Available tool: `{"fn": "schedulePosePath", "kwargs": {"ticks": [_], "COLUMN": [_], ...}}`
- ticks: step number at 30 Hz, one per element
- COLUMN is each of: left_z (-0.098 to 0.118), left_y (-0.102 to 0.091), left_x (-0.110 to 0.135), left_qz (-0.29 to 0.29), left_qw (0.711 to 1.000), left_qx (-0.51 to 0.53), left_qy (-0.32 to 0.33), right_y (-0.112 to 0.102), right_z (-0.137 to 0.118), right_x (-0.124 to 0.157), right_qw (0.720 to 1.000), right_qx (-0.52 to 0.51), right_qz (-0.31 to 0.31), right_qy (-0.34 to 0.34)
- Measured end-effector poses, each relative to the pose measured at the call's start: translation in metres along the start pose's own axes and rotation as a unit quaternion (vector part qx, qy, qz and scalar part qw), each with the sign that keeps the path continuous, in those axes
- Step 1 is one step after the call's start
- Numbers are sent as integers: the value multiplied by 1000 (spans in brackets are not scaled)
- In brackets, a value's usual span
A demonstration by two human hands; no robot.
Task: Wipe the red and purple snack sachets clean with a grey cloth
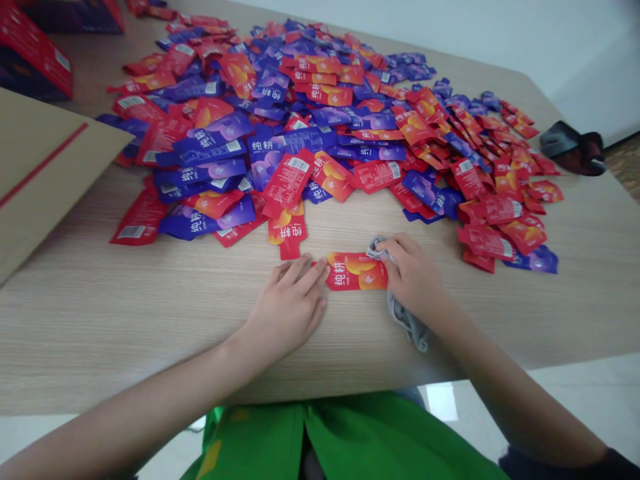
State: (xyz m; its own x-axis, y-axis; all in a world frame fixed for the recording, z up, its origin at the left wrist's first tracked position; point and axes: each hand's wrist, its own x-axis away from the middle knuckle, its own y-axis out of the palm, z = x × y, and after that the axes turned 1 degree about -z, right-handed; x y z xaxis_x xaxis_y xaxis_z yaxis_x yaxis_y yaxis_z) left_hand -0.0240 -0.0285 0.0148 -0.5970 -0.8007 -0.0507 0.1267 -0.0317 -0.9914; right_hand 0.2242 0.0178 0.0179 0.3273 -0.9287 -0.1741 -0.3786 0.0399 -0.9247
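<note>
A red sachet (356,271) with an orange picture and white characters lies flat on the wooden table (150,313) near its front edge. My left hand (293,303) rests palm down, fingers stretched out, with its fingertips on the sachet's left end. My right hand (413,277) is closed on a grey cloth (406,321) and presses it against the sachet's right end. The cloth trails out from under that hand toward the table edge.
A big heap of red and purple sachets (310,120) covers the far half of the table. A cardboard box flap (45,160) juts in at the left, with red and purple cartons (35,57) behind it. A dark object (573,148) lies at the right edge.
</note>
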Motion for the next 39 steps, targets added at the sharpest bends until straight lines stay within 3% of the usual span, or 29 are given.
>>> {"fn": "schedulePosePath", "kwargs": {"ticks": [3,6,8,11,16,18,21,25,28,33,39], "left_z": [0,2,2,1,-1,-1,-1,0,2,3,3], "left_y": [0,1,1,1,1,1,2,1,1,-9,-17], "left_x": [0,1,2,2,2,1,0,-1,-1,-8,-45], "left_qz": [13,22,17,1,-12,-11,-13,-20,-27,-26,-11], "left_qw": [1000,999,999,1000,1000,1000,1000,1000,1000,1000,1000], "left_qx": [-11,-23,-26,-20,-10,-12,-12,-10,-8,-5,-5], "left_qy": [5,9,12,3,1,6,8,5,-4,-9,3], "right_y": [-5,5,13,14,-11,-16,-11,6,8,-10,-30], "right_z": [-26,-56,-61,-41,2,-3,-33,-55,-29,25,21], "right_x": [0,0,1,6,7,5,5,10,19,34,28], "right_qw": [998,987,979,984,995,997,995,989,995,997,987], "right_qx": [-24,-23,-1,1,-65,-58,-42,-17,-14,-75,-150], "right_qz": [34,-29,-79,-92,-59,-45,-29,-76,-75,-23,53], "right_qy": [-53,-159,-189,-153,-36,-28,-82,-123,-68,22,8]}}
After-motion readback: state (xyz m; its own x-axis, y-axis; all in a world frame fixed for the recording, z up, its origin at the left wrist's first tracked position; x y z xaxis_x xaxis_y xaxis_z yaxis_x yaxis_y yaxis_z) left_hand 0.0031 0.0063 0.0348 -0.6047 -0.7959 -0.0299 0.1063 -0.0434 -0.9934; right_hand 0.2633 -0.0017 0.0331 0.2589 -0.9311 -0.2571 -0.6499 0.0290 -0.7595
